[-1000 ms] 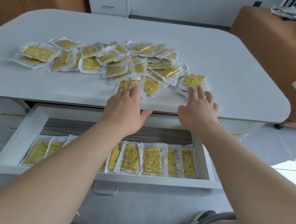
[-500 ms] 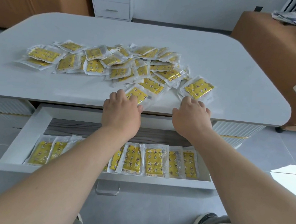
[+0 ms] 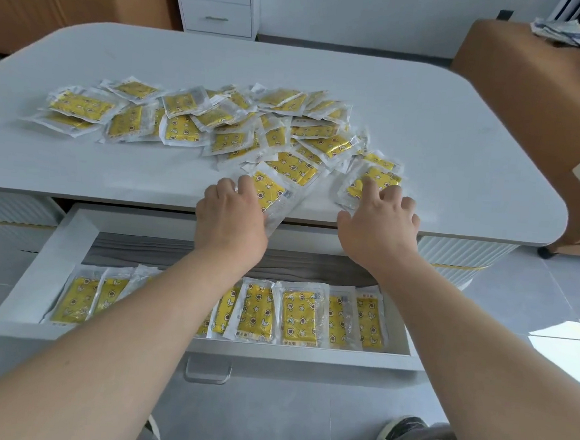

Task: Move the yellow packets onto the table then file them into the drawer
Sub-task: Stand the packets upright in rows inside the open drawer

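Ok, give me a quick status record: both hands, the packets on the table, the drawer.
left hand: fingers curled over the overhanging packet at the table's near edge
right hand: fingertips on the edge packet; grip unclear
packet pile: scattered, overlapping, on the table
drawer: open below the table
filed packets: one row along the drawer's front

Glossy plastic packets (image 3: 80, 107) (matt table (image 3: 427, 102))
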Action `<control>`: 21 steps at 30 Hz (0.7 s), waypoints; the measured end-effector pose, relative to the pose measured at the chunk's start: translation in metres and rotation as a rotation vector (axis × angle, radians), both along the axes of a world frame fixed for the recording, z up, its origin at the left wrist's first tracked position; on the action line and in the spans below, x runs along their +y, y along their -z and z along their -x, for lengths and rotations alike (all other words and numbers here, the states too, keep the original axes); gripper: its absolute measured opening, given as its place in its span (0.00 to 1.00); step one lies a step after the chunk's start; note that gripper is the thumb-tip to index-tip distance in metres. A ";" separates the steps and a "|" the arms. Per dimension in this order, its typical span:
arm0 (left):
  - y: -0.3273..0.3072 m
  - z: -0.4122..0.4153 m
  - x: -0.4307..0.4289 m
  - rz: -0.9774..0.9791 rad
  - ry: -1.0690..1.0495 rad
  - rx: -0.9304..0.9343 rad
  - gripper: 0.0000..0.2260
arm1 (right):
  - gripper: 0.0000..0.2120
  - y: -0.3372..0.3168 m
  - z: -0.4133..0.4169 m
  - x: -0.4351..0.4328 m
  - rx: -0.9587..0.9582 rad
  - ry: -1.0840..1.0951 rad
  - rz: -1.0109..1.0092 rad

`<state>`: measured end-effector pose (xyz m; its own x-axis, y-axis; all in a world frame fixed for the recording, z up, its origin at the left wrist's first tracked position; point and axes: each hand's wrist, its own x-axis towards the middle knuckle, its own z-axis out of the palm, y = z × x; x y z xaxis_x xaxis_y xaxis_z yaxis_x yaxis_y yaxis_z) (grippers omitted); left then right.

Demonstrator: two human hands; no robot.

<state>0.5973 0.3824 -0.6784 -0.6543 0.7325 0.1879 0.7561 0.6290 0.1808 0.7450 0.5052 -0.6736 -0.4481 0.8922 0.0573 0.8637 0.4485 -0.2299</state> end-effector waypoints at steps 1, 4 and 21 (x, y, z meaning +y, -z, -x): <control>0.000 0.000 0.000 -0.002 -0.005 0.010 0.23 | 0.24 0.001 -0.001 0.001 -0.012 0.008 -0.004; 0.000 -0.003 0.000 -0.035 0.008 0.029 0.28 | 0.22 0.003 -0.002 0.005 -0.017 0.040 0.013; -0.006 -0.002 0.001 -0.473 -0.023 -0.589 0.33 | 0.34 -0.014 0.002 0.012 0.427 0.181 0.241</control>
<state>0.5995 0.3833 -0.6727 -0.7581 0.6454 0.0934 0.4385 0.3985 0.8056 0.7427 0.5171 -0.6599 -0.2667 0.9637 -0.0152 0.7293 0.1915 -0.6569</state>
